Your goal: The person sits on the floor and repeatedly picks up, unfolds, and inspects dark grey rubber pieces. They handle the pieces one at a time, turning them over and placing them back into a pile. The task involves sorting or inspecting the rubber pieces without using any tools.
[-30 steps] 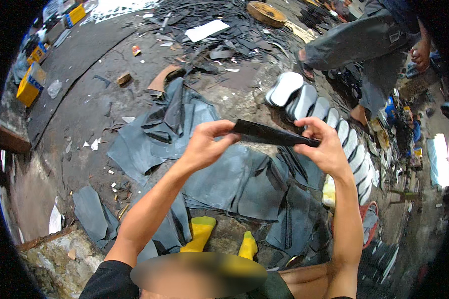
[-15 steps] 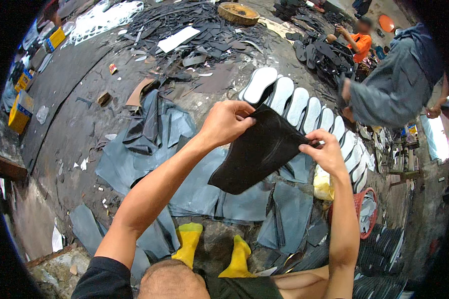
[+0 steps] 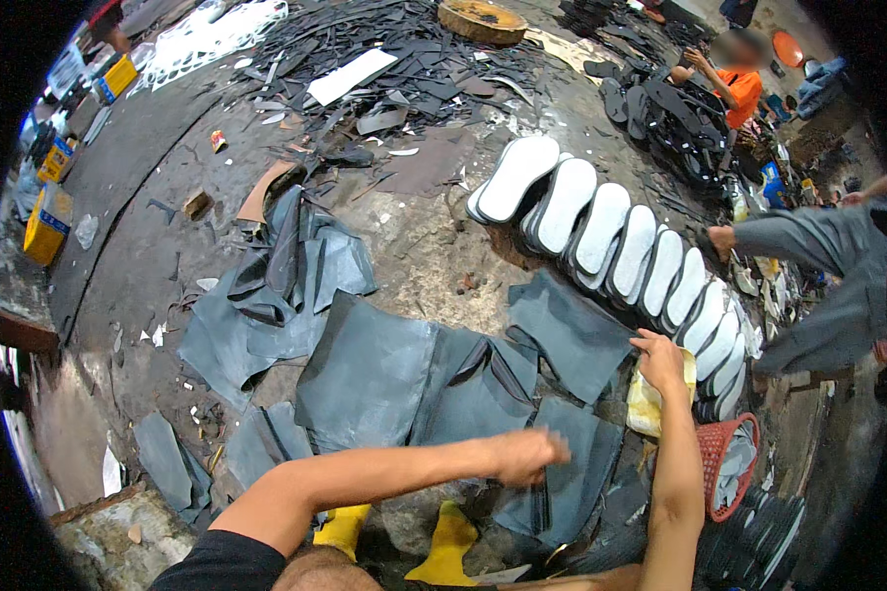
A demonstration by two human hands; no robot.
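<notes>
My right hand [image 3: 663, 362] has its fingertips pinched at the right corner of a grey sheet piece [image 3: 574, 340], which lies over other sheets. Motion blurs my left hand [image 3: 530, 456], above another grey sheet [image 3: 583, 448] near my feet; its fingers cannot be made out. To the left of these lies a wide grey sheet [image 3: 365, 369], beside a folded one with dark edges [image 3: 493, 379]. A crumpled heap of grey sheets [image 3: 296, 266] is farther left. Beyond my right hand runs a row of stacked white-topped soles [image 3: 601, 227].
A pale yellow bundle [image 3: 650, 399] and a red basket [image 3: 724, 463] stand by my right forearm. Dark scraps [image 3: 404, 69] and a round wooden block [image 3: 481, 22] are at the back. A walking person's grey trouser leg [image 3: 808, 241] is at right; someone in orange [image 3: 742, 97] sits farther off.
The dark piece that both hands held up is no longer raised; a grey sheet lies at my right hand. My left hand has swung down toward my feet. The walking person has moved right.
</notes>
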